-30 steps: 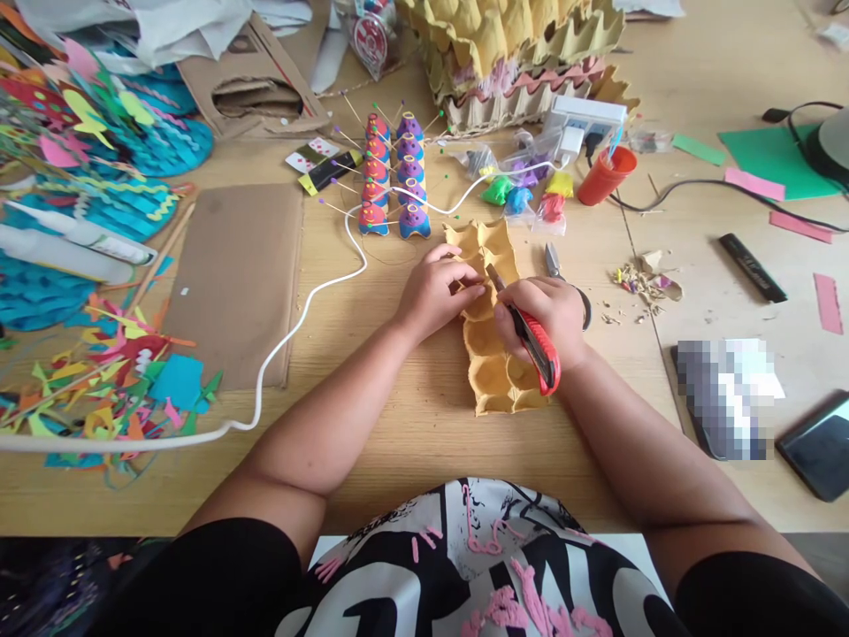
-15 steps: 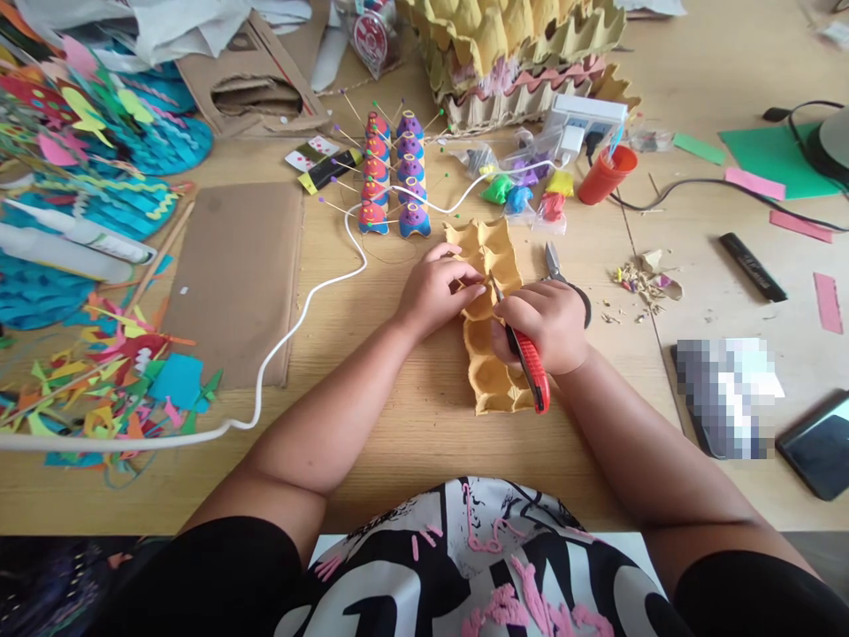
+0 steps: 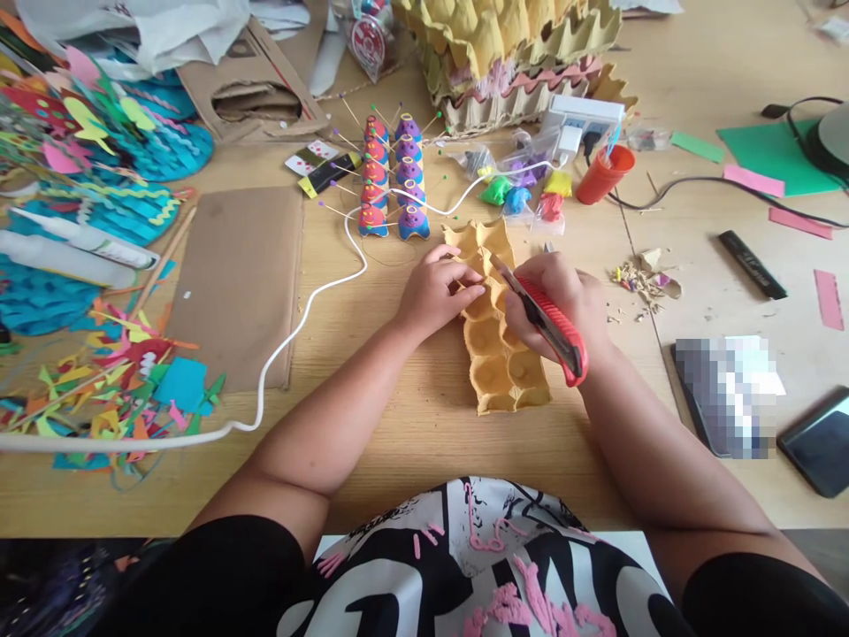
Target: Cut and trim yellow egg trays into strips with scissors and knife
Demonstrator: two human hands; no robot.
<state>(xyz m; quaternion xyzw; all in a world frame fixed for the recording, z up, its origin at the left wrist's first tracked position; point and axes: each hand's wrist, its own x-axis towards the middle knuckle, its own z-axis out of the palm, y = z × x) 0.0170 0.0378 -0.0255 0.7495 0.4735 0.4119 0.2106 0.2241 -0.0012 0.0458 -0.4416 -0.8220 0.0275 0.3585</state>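
Note:
A yellow egg carton piece (image 3: 489, 336) with two rows of cups lies lengthwise in front of me, hollows facing up. My left hand (image 3: 434, 287) grips its left side near the far end, thumb and fingers closed on the cardboard. In my right hand (image 3: 563, 305) is a red utility knife (image 3: 555, 326), its blade pointing away and left over the carton's middle ridge. Whether the tip touches the cardboard is hard to tell. Scissors (image 3: 547, 248) lie behind my right hand, mostly hidden by it.
Painted egg-carton caterpillars (image 3: 409, 177) with pins stand ahead, a white cable (image 3: 362, 257) running across them. Egg trays (image 3: 517, 53) are stacked at the back. Clay bags (image 3: 517, 199) and a red cup (image 3: 605, 175) sit right of centre. Cardboard (image 3: 235, 283) and paper scraps (image 3: 119, 389) lie left.
My right hand has shifted slightly right, and the knife's handle has swung right and upward, uncovering more of the carton's near cups. The scissors are now more hidden. My left hand stays put.

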